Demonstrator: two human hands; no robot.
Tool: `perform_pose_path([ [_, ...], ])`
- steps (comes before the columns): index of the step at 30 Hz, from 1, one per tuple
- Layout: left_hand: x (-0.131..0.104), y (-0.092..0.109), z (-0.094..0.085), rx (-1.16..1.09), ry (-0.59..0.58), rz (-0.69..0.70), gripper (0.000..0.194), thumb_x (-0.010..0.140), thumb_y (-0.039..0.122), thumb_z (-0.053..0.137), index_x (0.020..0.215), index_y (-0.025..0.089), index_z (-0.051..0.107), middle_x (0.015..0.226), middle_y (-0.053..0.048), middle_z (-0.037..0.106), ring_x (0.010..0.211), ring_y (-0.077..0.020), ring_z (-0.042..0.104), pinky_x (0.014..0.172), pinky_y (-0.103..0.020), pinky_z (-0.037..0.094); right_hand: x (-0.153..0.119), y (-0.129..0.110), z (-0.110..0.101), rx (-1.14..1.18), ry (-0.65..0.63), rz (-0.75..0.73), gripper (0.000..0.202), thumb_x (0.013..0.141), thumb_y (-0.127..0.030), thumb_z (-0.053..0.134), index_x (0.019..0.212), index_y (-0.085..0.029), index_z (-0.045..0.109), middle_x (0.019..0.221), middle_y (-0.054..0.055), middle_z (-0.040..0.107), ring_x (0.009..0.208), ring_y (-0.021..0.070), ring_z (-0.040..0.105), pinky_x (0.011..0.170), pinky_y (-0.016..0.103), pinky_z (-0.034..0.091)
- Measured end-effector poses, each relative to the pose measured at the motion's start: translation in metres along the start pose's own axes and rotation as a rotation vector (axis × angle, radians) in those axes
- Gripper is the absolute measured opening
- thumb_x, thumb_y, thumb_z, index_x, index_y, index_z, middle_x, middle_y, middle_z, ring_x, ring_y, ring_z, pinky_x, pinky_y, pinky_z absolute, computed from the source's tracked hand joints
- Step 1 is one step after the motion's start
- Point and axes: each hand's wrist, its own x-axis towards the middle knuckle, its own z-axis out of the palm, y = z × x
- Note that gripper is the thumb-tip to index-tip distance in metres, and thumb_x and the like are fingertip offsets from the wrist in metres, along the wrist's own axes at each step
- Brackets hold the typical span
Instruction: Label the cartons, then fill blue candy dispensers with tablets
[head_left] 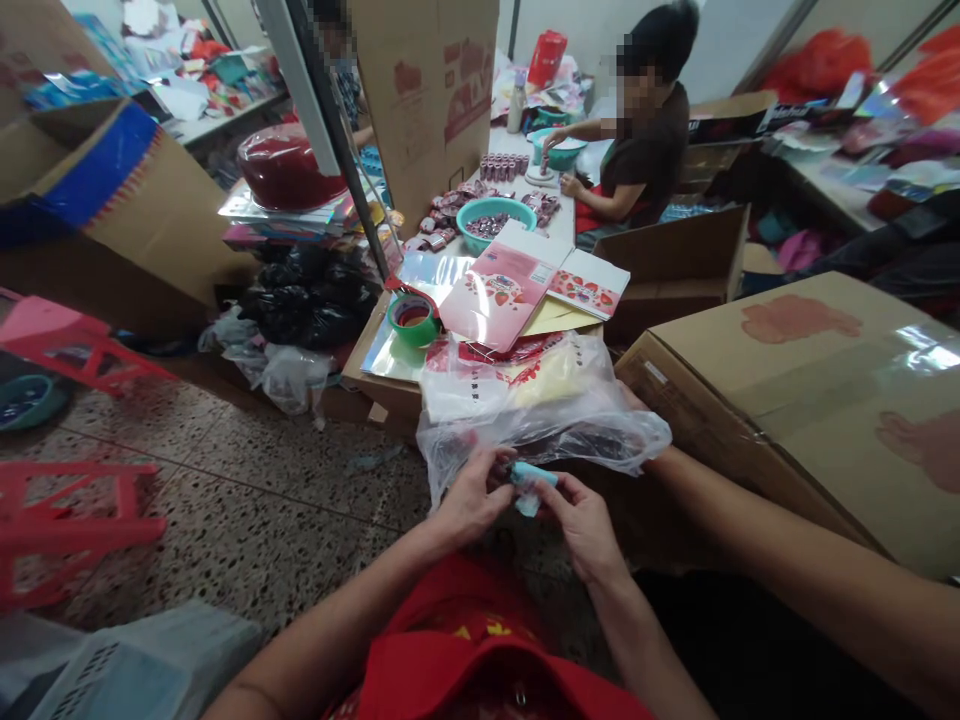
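In the middle of the head view, both hands pinch a small light-blue roll [534, 474] with a pale, thin flap hanging below it. My left hand [474, 492] grips its dark left end with thumb and fingertips. My right hand [589, 522] is closed around its right end. Its exact kind is too small to make out. Just beyond my fingers, a clear plastic bag [540, 435] droops over a pile of pink and white packaging. A second person's forearm [750, 510] reaches in from the right, its hand partly hidden behind the bag.
A green tape roll [414, 320] and pink strawberry-printed card [499, 290] lie on the pile ahead. A large cardboard box [810, 380] stands at right, red stools [67, 520] at left. A co-worker [637, 130] sits at the table beyond a teal basin [495, 212].
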Motion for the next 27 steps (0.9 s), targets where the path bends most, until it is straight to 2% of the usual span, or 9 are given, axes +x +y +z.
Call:
perform_pose_path([
  [3, 0.012, 0.001, -0.005, 0.101, 0.143, -0.114, 0.026, 0.077, 0.015, 0.048, 0.100, 0.015, 0.061, 0.086, -0.004, 0.063, 0.077, -0.0144, 0.056, 0.074, -0.027, 0.046, 0.010, -0.014, 0.002, -0.116, -0.092, -0.111, 0.037, 0.062, -0.046, 0.076, 0.080, -0.015, 0.066, 0.070, 0.001, 0.067, 0.063, 0.0149, 0.057, 0.058, 0.026, 0.048],
  [6, 0.026, 0.014, -0.016, 0.194, 0.176, -0.200, 0.019, 0.080, 0.017, 0.045, 0.081, 0.014, 0.064, 0.065, -0.002, 0.059, 0.065, -0.0148, 0.055, 0.067, -0.028, 0.045, 0.026, -0.037, 0.011, -0.290, -0.196, -0.248, 0.032, 0.065, -0.044, 0.074, 0.077, -0.015, 0.067, 0.067, 0.000, 0.066, 0.061, 0.0143, 0.056, 0.058, 0.025, 0.045],
  [8, 0.035, 0.027, -0.027, 0.177, 0.231, -0.215, 0.017, 0.081, 0.018, 0.046, 0.083, 0.014, 0.062, 0.060, -0.001, 0.058, 0.059, -0.0142, 0.054, 0.062, -0.026, 0.044, 0.041, -0.054, 0.018, -0.337, -0.226, -0.321, 0.029, 0.063, -0.042, 0.075, 0.073, -0.015, 0.068, 0.067, 0.000, 0.066, 0.062, 0.0136, 0.056, 0.060, 0.025, 0.045],
  [11, 0.047, 0.045, -0.042, 0.150, 0.382, -0.174, 0.017, 0.082, 0.022, 0.050, 0.095, 0.015, 0.058, 0.058, 0.002, 0.058, 0.054, -0.0122, 0.053, 0.055, -0.024, 0.042, 0.063, -0.077, 0.025, -0.133, -0.195, -0.325, 0.029, 0.059, -0.039, 0.078, 0.076, -0.017, 0.069, 0.076, 0.000, 0.070, 0.069, 0.0128, 0.060, 0.067, 0.025, 0.047],
  [13, 0.053, 0.051, -0.047, 0.116, 0.359, -0.182, 0.019, 0.082, 0.027, 0.051, 0.095, 0.015, 0.059, 0.056, 0.002, 0.057, 0.049, -0.0111, 0.051, 0.051, -0.022, 0.040, 0.074, -0.085, 0.030, 0.060, -0.187, -0.254, 0.029, 0.057, -0.037, 0.080, 0.075, -0.018, 0.068, 0.076, 0.000, 0.070, 0.069, 0.0121, 0.061, 0.066, 0.024, 0.049],
  [16, 0.060, 0.053, -0.044, 0.043, 0.242, -0.155, 0.026, 0.082, 0.035, 0.053, 0.095, 0.015, 0.061, 0.060, -0.001, 0.060, 0.049, -0.0111, 0.053, 0.046, -0.021, 0.037, 0.083, -0.087, 0.039, 0.246, -0.215, -0.152, 0.027, 0.055, -0.030, 0.081, 0.074, -0.018, 0.066, 0.074, -0.001, 0.069, 0.068, 0.0118, 0.062, 0.062, 0.023, 0.051],
  [21, 0.078, 0.061, -0.041, 0.167, 0.253, -0.052, 0.025, 0.084, 0.035, 0.051, 0.085, 0.014, 0.064, 0.076, -0.003, 0.065, 0.056, -0.0095, 0.054, 0.051, -0.020, 0.039, 0.084, -0.091, 0.051, 0.289, -0.223, -0.065, 0.023, 0.064, -0.015, 0.073, 0.085, -0.020, 0.064, 0.077, -0.004, 0.070, 0.064, 0.0115, 0.064, 0.054, 0.022, 0.053],
  [24, 0.095, 0.073, -0.049, 0.283, 0.255, 0.007, 0.027, 0.085, 0.034, 0.049, 0.080, 0.012, 0.064, 0.076, -0.003, 0.064, 0.064, -0.0101, 0.055, 0.058, -0.020, 0.040, 0.088, -0.106, 0.055, 0.225, -0.315, -0.125, 0.015, 0.073, -0.011, 0.063, 0.087, -0.019, 0.063, 0.080, -0.003, 0.070, 0.067, 0.0118, 0.065, 0.057, 0.023, 0.054],
  [27, 0.107, 0.078, -0.063, 0.472, 0.290, 0.118, 0.028, 0.088, 0.029, 0.044, 0.079, 0.011, 0.064, 0.075, -0.003, 0.063, 0.072, -0.0115, 0.055, 0.067, -0.022, 0.040, 0.100, -0.124, 0.059, 0.198, -0.328, -0.267, 0.012, 0.076, -0.003, 0.055, 0.074, -0.014, 0.061, 0.067, -0.003, 0.067, 0.064, 0.0080, 0.063, 0.067, 0.023, 0.054],
])
